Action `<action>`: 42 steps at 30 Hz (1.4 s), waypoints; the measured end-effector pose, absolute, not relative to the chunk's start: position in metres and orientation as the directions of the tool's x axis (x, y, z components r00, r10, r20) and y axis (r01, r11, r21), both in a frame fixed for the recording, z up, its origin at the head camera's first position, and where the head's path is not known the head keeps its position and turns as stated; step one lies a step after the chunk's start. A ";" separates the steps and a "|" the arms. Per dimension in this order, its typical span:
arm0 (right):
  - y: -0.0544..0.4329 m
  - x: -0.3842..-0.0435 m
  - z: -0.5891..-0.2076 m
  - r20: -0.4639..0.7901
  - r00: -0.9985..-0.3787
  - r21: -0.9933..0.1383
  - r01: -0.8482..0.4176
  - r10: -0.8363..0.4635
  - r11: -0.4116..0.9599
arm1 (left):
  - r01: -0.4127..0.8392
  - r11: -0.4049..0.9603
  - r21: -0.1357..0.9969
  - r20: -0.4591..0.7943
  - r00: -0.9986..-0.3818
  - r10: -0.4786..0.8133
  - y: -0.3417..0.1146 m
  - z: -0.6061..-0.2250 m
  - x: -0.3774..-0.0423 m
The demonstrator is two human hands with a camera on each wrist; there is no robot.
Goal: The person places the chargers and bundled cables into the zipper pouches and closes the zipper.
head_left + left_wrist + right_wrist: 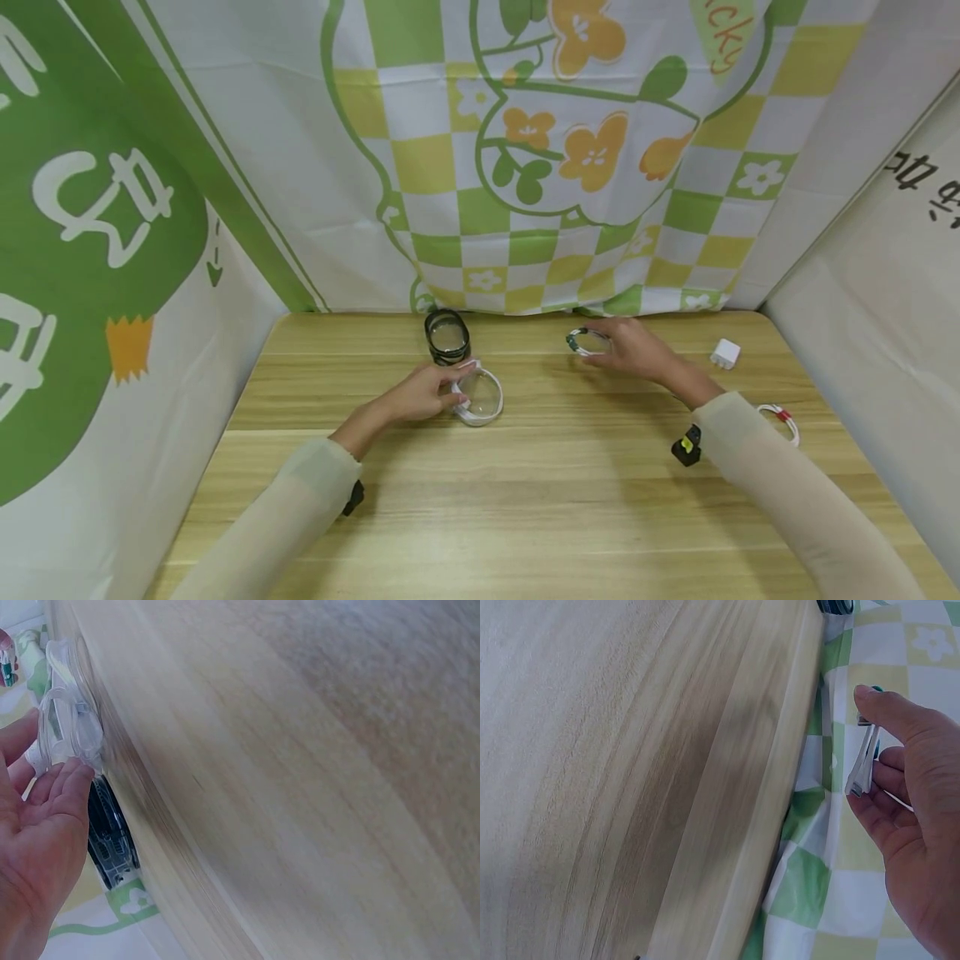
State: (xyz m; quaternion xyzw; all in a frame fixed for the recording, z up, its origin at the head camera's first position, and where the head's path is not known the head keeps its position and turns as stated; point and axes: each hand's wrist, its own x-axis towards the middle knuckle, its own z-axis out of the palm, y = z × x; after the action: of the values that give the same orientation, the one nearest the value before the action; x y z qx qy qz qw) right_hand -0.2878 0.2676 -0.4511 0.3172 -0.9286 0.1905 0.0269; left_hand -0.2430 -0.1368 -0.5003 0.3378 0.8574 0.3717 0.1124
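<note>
My left hand [420, 393] pinches a coiled white cable [480, 420] between thumb and fingers, close over the table. Just behind it stands a coiled black cable [447, 356], partly overlapped by the fingertips in the head view; the left wrist view has the black coil [111, 832] below the white one. Over the back of the table, my right hand [636, 348] grips a smaller white cable coil [576, 342] with green parts on it. Seen from the right wrist, this coil [865, 761] is edge-on between thumb and fingers.
A white plug adapter [725, 353] lies at the back right of the wooden table [480, 517]. In front of it lies another white cable coil [789, 425] with a red tie, partly behind the right sleeve. A patterned cloth [480, 208] hangs along the table's back edge.
</note>
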 end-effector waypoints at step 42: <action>0.226 -0.270 -0.455 0.247 -0.676 -0.293 -0.735 -0.695 0.611 | 0.359 0.464 0.810 0.010 -0.799 0.601 -0.131 -0.507 -0.250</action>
State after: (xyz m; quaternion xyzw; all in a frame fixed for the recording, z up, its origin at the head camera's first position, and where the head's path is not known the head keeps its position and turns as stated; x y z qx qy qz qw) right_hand -0.2704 0.2260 -0.4546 0.3990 -0.8959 0.1877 0.0540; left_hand -0.2499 -0.1307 -0.5066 0.2845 0.8439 0.4328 0.1399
